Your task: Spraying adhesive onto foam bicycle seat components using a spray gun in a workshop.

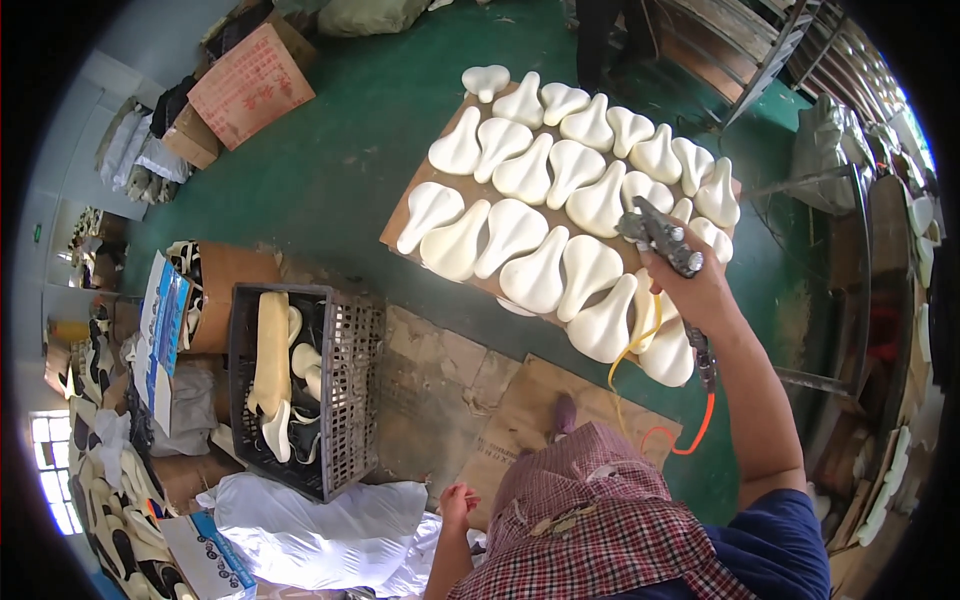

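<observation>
My right hand (690, 285) is closed around the grip of a grey, coated spray gun (655, 235), held over the right part of a board of saddles. A yellow hose (612, 375) and an orange hose (695, 435) trail from the gun. Rows of cream-white bicycle saddle pads (535, 270) cover the brown board (400, 225), several lying right under the gun. My left hand (458, 503) hangs low beside my checked apron (590, 510), fingers loosely bent and somewhat apart, with nothing visible in it.
A dark plastic crate (350, 400) at the left holds saddle parts and a long tan piece. White sheeting (310, 530) lies below it. Cardboard (520, 430) covers the floor before me. A metal frame (860, 290) stands at right; a person's dark legs (597, 45) show beyond the board.
</observation>
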The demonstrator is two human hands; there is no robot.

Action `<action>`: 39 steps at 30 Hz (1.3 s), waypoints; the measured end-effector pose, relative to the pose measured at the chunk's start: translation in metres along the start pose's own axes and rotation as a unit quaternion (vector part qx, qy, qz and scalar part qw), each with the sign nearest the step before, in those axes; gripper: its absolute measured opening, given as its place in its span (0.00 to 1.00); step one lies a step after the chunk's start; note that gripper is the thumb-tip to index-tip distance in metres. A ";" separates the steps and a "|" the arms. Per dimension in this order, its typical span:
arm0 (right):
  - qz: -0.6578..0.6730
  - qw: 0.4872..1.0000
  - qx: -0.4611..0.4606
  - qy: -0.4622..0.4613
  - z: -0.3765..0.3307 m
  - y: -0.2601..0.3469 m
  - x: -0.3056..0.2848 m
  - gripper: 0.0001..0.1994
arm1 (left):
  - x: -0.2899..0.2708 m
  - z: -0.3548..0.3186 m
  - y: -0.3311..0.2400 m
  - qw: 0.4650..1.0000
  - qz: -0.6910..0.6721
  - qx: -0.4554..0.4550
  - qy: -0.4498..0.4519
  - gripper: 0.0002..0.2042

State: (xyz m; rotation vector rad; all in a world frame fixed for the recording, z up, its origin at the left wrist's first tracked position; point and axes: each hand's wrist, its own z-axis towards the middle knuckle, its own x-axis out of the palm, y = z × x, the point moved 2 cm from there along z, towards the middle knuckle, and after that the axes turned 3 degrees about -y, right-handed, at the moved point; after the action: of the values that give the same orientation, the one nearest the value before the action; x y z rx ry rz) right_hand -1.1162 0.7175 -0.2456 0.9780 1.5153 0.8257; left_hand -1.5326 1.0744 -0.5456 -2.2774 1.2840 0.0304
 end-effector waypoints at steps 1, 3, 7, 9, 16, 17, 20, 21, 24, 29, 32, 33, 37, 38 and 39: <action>0.002 1.000 0.001 0.001 -0.003 -0.005 -0.003 0.23 | 0.000 -0.002 0.001 1.000 0.001 0.000 -0.002 0.11; 0.016 0.999 0.009 0.035 -0.021 -0.020 -0.007 0.24 | -0.001 -0.003 0.002 1.000 0.018 0.002 0.005 0.11; -0.006 0.991 -0.038 0.128 -0.059 -0.010 0.002 0.24 | -0.001 -0.002 0.005 1.000 0.031 0.001 -0.002 0.11; 0.007 0.995 0.002 0.096 -0.057 -0.011 -0.001 0.24 | 0.000 0.000 0.008 1.000 0.010 0.012 0.003 0.11; 0.025 0.991 -0.028 0.130 -0.095 -0.020 0.014 0.24 | -0.011 -0.007 0.020 0.999 0.029 0.017 0.022 0.12; 0.034 0.987 -0.037 0.149 -0.099 -0.019 0.018 0.24 | -0.015 -0.007 0.024 0.999 0.033 0.009 0.014 0.11; 0.036 0.997 -0.003 0.072 -0.086 -0.026 0.011 0.25 | -0.017 -0.010 0.029 0.999 0.042 -0.006 0.010 0.11; 0.030 0.999 0.002 0.044 -0.075 -0.029 0.002 0.25 | -0.018 -0.011 0.029 0.999 0.048 -0.013 0.011 0.11; 0.011 0.997 0.009 -0.078 -0.054 -0.018 -0.026 0.24 | -0.024 -0.007 0.033 0.999 0.053 -0.011 0.008 0.11; -0.011 0.999 -0.029 -0.017 -0.055 -0.008 -0.050 0.23 | -0.016 0.002 0.029 0.998 0.055 -0.008 0.001 0.12; -0.009 0.997 -0.032 -0.067 -0.045 -0.004 -0.055 0.23 | -0.003 0.006 0.021 0.998 0.054 0.006 0.012 0.12; -0.009 0.993 -0.049 -0.108 -0.040 -0.004 -0.059 0.23 | 0.002 0.007 0.017 0.999 0.047 0.022 0.018 0.12; 0.022 0.998 -0.006 -0.065 -0.045 -0.032 -0.060 0.23 | 0.020 0.009 0.006 0.998 0.030 0.040 0.027 0.12; -0.014 1.000 0.014 -0.020 -0.059 -0.022 -0.054 0.23 | 0.019 0.008 0.005 0.998 0.034 0.042 0.028 0.12; -0.005 1.000 0.005 -0.008 -0.070 -0.026 -0.045 0.24 | 0.018 0.005 0.007 0.998 0.037 0.045 0.028 0.11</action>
State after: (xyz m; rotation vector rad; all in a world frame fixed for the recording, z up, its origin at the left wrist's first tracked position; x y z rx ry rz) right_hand -1.1863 0.6659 -0.2395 0.9827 1.5103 0.8022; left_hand -1.5267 1.0595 -0.5580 -2.1678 1.3714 -0.0647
